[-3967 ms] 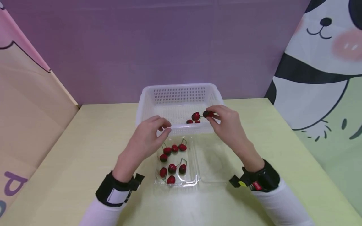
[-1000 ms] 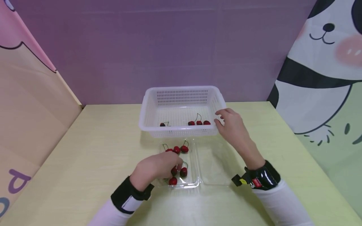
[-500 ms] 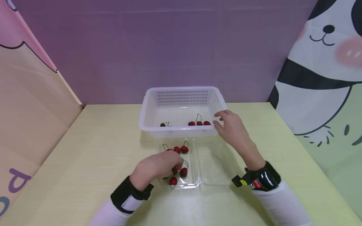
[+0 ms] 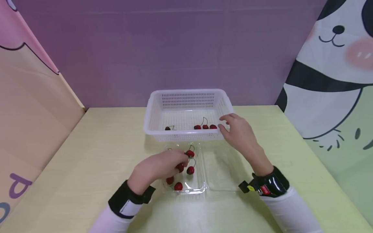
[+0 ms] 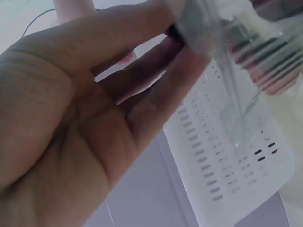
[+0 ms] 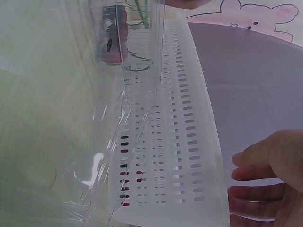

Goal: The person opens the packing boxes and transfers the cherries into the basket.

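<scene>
My left hand (image 4: 160,165) is over the clear plastic box (image 4: 201,189), its thumb and fingers pinching a dark red cherry (image 4: 180,167). A second cherry (image 4: 190,170) hangs beside it, seemingly joined by the stem. In the left wrist view only a dark bit of the held cherry (image 5: 174,34) shows between the fingertips. Other cherries lie in the box, one at the front (image 4: 178,186); the hand covers some. By the right front corner of the white basket (image 4: 186,137), my right hand (image 4: 240,137) holds nothing, thumb and fingers apart.
Several cherries lie along the basket's front inside, one cherry (image 4: 213,127) near the right hand. The box's clear lid (image 4: 221,171) lies opened flat to its right. A purple backdrop (image 4: 186,48) rises behind the pale table (image 4: 110,139).
The right hand earlier held cherries over the basket; those now lie inside, and it has let go. The left hand reached into the box, pinched a cherry and moved slightly up and away.
</scene>
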Action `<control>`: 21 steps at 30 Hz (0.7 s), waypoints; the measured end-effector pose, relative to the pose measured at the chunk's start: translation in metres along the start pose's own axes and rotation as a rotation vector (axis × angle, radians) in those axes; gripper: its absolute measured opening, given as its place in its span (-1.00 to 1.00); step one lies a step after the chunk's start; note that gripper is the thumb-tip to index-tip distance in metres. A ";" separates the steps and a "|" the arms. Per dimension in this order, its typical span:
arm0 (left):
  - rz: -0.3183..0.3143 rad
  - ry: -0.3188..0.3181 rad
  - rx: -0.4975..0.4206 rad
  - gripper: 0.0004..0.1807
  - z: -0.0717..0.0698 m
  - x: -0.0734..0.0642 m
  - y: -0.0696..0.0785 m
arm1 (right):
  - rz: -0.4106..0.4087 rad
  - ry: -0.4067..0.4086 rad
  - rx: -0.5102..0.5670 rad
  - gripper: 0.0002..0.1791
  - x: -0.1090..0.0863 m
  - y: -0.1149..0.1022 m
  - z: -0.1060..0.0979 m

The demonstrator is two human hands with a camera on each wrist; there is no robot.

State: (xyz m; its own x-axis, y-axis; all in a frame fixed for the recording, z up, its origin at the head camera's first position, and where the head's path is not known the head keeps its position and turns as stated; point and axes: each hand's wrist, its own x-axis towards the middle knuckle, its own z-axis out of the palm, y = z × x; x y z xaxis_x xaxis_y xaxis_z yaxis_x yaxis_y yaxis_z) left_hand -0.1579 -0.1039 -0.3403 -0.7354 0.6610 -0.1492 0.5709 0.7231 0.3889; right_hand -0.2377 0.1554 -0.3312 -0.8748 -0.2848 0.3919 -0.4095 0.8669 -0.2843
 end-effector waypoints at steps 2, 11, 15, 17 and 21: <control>0.028 0.035 0.031 -0.86 -0.002 -0.001 -0.001 | -0.002 0.000 -0.004 -0.71 0.000 0.000 0.000; 0.101 0.140 0.057 -0.80 -0.011 -0.007 -0.007 | -0.025 0.014 -0.008 -0.73 0.000 -0.001 0.002; 0.109 0.173 0.062 -0.83 -0.013 -0.008 -0.009 | -0.049 0.023 -0.012 -0.75 -0.001 -0.001 0.003; 0.116 0.195 0.075 -0.82 -0.014 -0.008 -0.009 | -0.060 0.031 -0.014 -0.75 -0.002 -0.001 0.003; 0.132 0.236 0.103 -0.81 -0.016 -0.009 -0.011 | -0.076 0.043 -0.016 -0.75 -0.002 -0.001 0.003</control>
State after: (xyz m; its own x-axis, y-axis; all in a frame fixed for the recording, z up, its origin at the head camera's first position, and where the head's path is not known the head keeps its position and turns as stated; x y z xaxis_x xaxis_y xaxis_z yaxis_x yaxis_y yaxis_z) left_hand -0.1635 -0.1207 -0.3286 -0.7103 0.6941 0.1171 0.6922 0.6586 0.2950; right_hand -0.2364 0.1544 -0.3340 -0.8295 -0.3321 0.4490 -0.4695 0.8500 -0.2388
